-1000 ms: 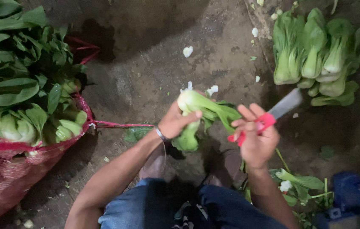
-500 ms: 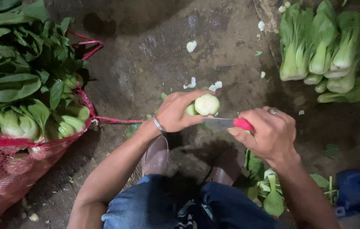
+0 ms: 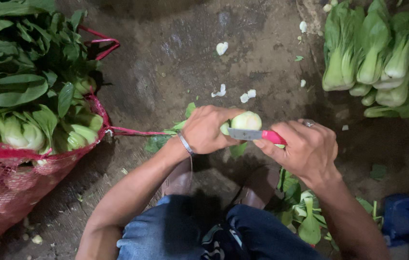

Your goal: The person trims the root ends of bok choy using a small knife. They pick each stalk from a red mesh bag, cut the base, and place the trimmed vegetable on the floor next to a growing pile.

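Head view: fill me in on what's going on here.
A person crouches over a dirt floor. The left hand grips a bok choy by its pale base, while the right hand lays a red-handled knife against it. Untrimmed heads fill a red mesh sack; a pile of bok choy lies at upper right.

dirt floor (image 3: 166, 53) | red net sack (image 3: 16, 188) left | bok choy pile (image 3: 373, 58) right | white trimmings (image 3: 221, 47) centre

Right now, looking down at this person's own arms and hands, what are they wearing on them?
Both arms are bare, with no sleeves and no gloves. The left hand has a thin silver-coloured bracelet round the wrist. The right hand wears a ring with a pale top on one of its fingers.
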Demonstrator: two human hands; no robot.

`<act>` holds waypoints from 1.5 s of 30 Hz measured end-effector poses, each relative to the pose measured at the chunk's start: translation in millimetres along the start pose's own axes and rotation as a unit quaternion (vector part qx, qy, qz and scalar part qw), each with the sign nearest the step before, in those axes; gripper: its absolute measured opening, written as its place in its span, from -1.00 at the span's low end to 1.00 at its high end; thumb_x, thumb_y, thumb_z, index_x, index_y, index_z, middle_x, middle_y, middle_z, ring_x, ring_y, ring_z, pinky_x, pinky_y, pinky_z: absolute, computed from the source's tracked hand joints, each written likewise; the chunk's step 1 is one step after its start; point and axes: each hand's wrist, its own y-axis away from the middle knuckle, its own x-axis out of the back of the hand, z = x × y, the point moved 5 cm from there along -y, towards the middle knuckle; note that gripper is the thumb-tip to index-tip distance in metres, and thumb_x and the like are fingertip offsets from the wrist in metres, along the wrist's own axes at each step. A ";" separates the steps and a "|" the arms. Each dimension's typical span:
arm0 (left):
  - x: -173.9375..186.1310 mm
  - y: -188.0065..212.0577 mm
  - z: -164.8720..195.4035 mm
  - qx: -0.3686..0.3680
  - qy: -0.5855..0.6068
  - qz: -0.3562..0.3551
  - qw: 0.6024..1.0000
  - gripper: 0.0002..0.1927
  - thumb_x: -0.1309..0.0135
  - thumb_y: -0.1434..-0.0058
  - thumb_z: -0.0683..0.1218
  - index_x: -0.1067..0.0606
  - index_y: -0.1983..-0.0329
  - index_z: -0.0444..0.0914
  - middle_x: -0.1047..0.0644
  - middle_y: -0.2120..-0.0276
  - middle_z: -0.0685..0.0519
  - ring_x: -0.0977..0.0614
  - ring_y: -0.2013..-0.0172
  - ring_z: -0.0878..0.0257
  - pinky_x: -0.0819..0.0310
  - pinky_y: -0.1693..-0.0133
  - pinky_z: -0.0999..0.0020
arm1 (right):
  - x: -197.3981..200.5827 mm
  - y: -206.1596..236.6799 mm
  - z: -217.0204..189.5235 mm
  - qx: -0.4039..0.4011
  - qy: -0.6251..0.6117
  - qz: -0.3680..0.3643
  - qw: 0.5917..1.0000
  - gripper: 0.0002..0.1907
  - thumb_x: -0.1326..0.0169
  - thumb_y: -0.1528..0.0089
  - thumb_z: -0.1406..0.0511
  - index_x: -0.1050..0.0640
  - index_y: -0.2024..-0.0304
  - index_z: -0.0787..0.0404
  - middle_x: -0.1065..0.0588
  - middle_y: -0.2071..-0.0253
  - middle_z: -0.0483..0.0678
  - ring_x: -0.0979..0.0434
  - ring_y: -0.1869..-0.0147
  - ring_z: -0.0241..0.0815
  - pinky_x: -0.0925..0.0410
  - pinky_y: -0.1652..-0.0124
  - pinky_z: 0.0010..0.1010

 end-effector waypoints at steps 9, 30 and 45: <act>2.7 4.4 3.6 -0.029 -0.053 0.028 0.998 -0.42 -0.36 0.04 0.02 -0.58 -0.08 -0.20 -0.65 0.12 -0.12 -0.68 0.15 -0.08 -0.55 0.16 0.10 | 5.8 1.9 -0.7 -0.001 0.037 0.008 0.999 -0.50 -0.19 -0.21 -0.16 -0.62 0.39 0.12 -0.47 0.60 -0.06 -0.51 0.55 -0.07 -0.33 0.52 -0.28; -16.7 17.4 -8.1 -0.117 -0.037 -0.017 0.992 -0.44 -0.30 -0.02 0.05 -0.54 -0.12 -0.15 -0.61 -0.03 -0.02 -0.65 -0.01 -0.04 -0.56 0.07 0.10 | -2.9 35.3 61.6 -0.119 0.067 0.049 0.989 -0.54 -0.24 -0.34 -0.13 -0.65 0.31 0.08 -0.50 0.52 -0.12 -0.48 0.50 -0.18 -0.29 0.46 -0.33; -69.8 16.6 -35.1 0.054 -0.058 -0.235 0.969 -0.47 -0.31 -0.07 0.19 -0.59 -0.04 -0.15 -0.65 0.12 -0.15 -0.64 0.04 -0.13 -0.49 0.02 0.02 | -75.7 49.4 6.2 -0.304 -0.292 -0.185 0.887 -0.44 -0.43 -0.01 0.03 -0.63 -0.01 0.05 -0.67 0.23 0.05 -0.71 0.15 -0.06 -0.52 0.12 -0.28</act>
